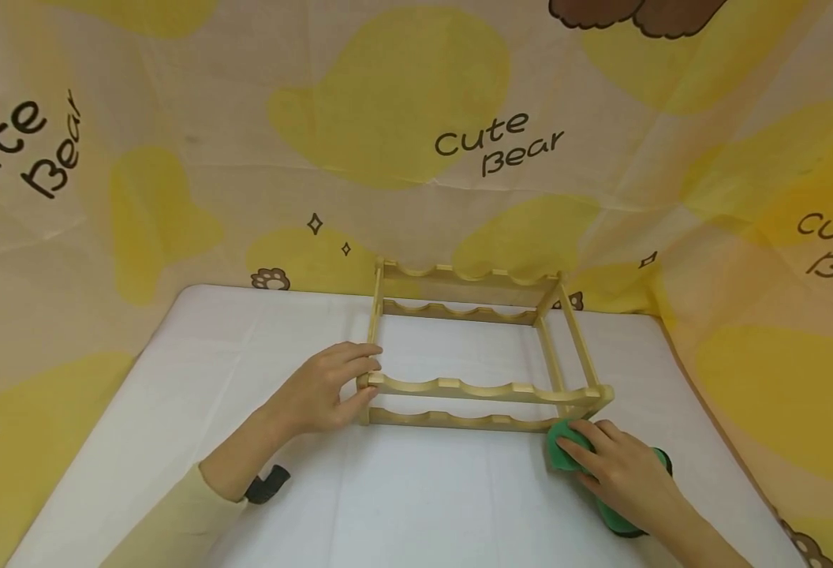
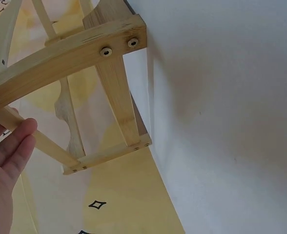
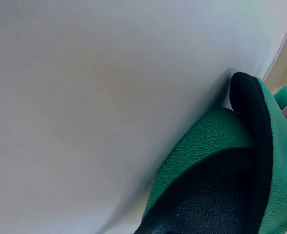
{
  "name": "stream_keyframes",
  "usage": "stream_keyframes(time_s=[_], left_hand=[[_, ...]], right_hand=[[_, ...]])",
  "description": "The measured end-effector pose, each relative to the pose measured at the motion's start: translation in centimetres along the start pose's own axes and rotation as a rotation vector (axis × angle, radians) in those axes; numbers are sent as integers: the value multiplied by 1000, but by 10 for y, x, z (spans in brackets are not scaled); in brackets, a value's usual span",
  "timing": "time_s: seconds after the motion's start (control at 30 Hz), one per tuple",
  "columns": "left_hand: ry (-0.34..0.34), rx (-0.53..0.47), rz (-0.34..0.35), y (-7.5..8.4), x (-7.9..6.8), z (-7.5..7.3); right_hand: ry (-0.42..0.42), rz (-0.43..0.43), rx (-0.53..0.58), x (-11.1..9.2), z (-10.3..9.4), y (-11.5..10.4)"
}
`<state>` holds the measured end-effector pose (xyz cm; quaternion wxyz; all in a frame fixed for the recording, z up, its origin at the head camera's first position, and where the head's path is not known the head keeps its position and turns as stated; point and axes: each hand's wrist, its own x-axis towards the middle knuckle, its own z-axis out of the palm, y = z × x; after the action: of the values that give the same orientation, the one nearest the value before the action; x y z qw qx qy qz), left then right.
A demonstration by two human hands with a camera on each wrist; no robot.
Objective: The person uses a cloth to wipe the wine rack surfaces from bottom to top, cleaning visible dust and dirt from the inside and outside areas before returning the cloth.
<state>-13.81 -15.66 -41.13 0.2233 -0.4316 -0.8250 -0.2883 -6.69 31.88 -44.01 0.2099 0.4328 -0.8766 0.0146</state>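
Note:
A light wooden rack (image 1: 483, 388) with scalloped rails stands on the white table. My left hand (image 1: 334, 386) holds its left front corner, thumb in front and fingers over the side. In the left wrist view, fingertips (image 2: 24, 139) lie against one of the side bars, close to a screwed end piece (image 2: 70, 56). My right hand (image 1: 625, 469) grips a green cloth (image 1: 565, 448) with black edging at the rack's right front corner. Part of the cloth hangs below that hand. In the right wrist view the folded cloth (image 3: 202, 141) fills the lower right, mostly hiding the fingers.
The white table (image 1: 416, 505) reaches to a yellow and beige printed curtain (image 1: 388, 102) at the back and sides. The rack's rear stands near the back curtain. A black strap piece (image 1: 269, 483) shows beside my left wrist.

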Motion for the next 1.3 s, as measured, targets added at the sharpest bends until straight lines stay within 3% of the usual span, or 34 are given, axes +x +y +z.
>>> stream_keyframes(time_s=[0.77, 1.3], left_hand=[[143, -57, 26, 3, -10, 10], [158, -62, 24, 5, -10, 10]], right_hand=[[-5, -53, 58, 34, 25, -14], [17, -106, 78, 58, 33, -23]])
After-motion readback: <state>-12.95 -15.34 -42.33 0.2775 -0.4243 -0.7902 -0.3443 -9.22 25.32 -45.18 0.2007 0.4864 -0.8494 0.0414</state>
